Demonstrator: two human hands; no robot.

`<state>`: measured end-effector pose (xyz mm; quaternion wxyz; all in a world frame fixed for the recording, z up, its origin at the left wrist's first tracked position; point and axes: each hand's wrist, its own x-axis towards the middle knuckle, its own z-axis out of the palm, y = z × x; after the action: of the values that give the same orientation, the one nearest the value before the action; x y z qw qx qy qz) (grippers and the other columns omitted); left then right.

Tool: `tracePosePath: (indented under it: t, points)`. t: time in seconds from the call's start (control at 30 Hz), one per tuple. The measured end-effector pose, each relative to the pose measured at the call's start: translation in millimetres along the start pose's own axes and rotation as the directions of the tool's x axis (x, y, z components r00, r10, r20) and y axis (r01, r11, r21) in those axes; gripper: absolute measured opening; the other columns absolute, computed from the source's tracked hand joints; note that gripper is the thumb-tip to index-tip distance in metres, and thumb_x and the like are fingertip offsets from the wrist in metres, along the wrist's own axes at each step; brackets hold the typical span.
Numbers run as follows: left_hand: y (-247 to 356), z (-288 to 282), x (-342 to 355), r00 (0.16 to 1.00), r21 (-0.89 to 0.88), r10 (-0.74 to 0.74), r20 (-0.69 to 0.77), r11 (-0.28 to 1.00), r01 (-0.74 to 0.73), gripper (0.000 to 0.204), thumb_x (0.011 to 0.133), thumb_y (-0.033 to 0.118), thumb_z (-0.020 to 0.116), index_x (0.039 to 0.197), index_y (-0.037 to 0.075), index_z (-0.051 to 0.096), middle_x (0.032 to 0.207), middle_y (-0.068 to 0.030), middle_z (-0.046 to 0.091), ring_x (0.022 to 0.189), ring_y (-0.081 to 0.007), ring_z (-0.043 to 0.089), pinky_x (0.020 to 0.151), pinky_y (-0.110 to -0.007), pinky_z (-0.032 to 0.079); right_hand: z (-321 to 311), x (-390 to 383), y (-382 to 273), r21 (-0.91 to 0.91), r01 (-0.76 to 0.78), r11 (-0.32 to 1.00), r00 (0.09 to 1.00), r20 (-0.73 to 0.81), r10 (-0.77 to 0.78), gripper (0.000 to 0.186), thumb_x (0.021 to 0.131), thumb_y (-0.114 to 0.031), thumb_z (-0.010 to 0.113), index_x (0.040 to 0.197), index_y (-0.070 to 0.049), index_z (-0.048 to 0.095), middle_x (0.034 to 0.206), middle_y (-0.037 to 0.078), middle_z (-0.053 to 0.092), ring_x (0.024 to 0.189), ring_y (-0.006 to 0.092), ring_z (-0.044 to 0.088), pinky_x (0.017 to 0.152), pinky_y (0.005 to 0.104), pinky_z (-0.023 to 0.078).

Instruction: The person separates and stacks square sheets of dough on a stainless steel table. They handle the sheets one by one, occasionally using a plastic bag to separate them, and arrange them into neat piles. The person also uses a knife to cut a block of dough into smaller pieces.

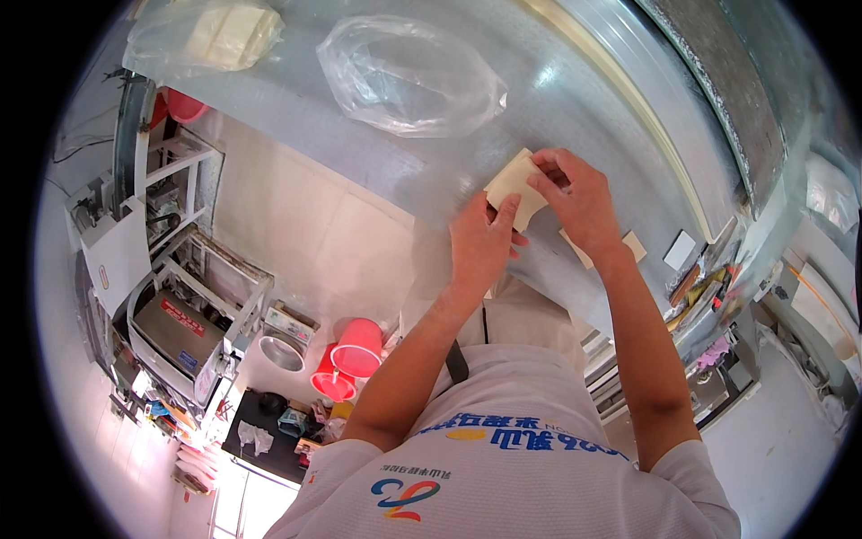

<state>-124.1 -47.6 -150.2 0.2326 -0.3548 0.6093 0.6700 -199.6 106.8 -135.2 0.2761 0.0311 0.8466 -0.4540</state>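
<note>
As the left hand (478,238) clasps pale sheets (514,181), the right hand (579,198) pinches their edge.
They are over the metal worktop (417,166); beyond, a bulging clear bag (193,40) encloses pale slabs (235,36), a slack bag (409,81) lies to its right, and a pink bucket (357,350) stands below, contents unclear.

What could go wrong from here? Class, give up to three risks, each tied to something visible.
The pale flat piece might drop, being held up near the front edge of the metal table. The thumb of the left hand lies across it, so it could dent if soft. Small pale pieces appear beside the right forearm, which might brush them.
</note>
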Motion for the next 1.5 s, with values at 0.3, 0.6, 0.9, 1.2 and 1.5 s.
tracePosePath:
  t: [0.3, 0.6, 0.9, 1.2, 1.5]
  points:
    - [58, -81, -87, 0.833, 0.143, 0.452, 0.318, 0.846, -0.514, 0.026, 0.093, 0.015, 0.082, 0.115, 0.003, 0.075, 0.109, -0.0081, 0.074, 0.098, -0.019, 0.07, 0.085, -0.032, 0.054, -57, -86, -114, 0.134, 0.223, 0.966, 0.959, 0.147, -0.242, 0.023, 0.086, 0.001, 0.079, 0.108, -0.003, 0.073, 0.098, 0.007, 0.074, 0.087, 0.0187, 0.069, 0.078, 0.0307, 0.055]
    - [183, -71, -150, 0.472, 0.237, 0.735, 0.487, 0.41, -0.881, 0.043, 0.083, 0.015, 0.089, 0.124, 0.01, 0.074, 0.121, -0.009, 0.074, 0.116, -0.0313, 0.071, 0.107, -0.044, 0.053, -113, -169, -212, -0.085, 0.609, 0.789, 0.787, 0.193, -0.586, 0.024, 0.081, -0.004, 0.084, 0.103, -0.006, 0.073, 0.096, 0.008, 0.072, 0.086, 0.0294, 0.068, 0.074, 0.0368, 0.055]
    - [207, -54, -195, 0.399, 0.224, 0.631, 0.665, 0.342, -0.913, 0.033, 0.075, 0.007, 0.093, 0.105, 0.002, 0.081, 0.093, -0.0077, 0.081, 0.085, -0.0235, 0.08, 0.077, -0.031, 0.061, -118, -229, -227, -0.277, 0.648, 0.71, 0.684, -0.198, -0.702, 0.037, 0.077, -0.004, 0.087, 0.11, -0.007, 0.071, 0.103, 0.01, 0.069, 0.096, 0.0309, 0.068, 0.081, 0.0383, 0.056]
    - [202, -45, -213, 0.093, 0.11, 0.814, 0.573, 0.036, -0.993, 0.035, 0.075, 0.009, 0.09, 0.107, -0.001, 0.081, 0.094, -0.0117, 0.082, 0.08, -0.0239, 0.08, 0.069, -0.028, 0.061, -90, -273, -192, -0.117, 0.546, 0.83, 0.647, -0.571, -0.505, 0.065, 0.068, -0.007, 0.098, 0.126, -0.002, 0.068, 0.12, 0.015, 0.07, 0.105, 0.0305, 0.067, 0.09, 0.0375, 0.056]
    - [215, -43, -227, -0.152, -0.119, 0.718, 0.68, -0.097, -0.988, 0.039, 0.079, 0.0, 0.079, 0.117, -0.006, 0.073, 0.12, -0.02, 0.075, 0.108, -0.036, 0.076, 0.091, -0.04, 0.064, -87, -285, -195, 0.012, 0.574, 0.818, 0.695, -0.535, -0.48, 0.071, 0.063, 0.01, 0.079, 0.132, -0.001, 0.068, 0.125, 0.017, 0.066, 0.108, 0.0301, 0.063, 0.09, 0.0388, 0.054]
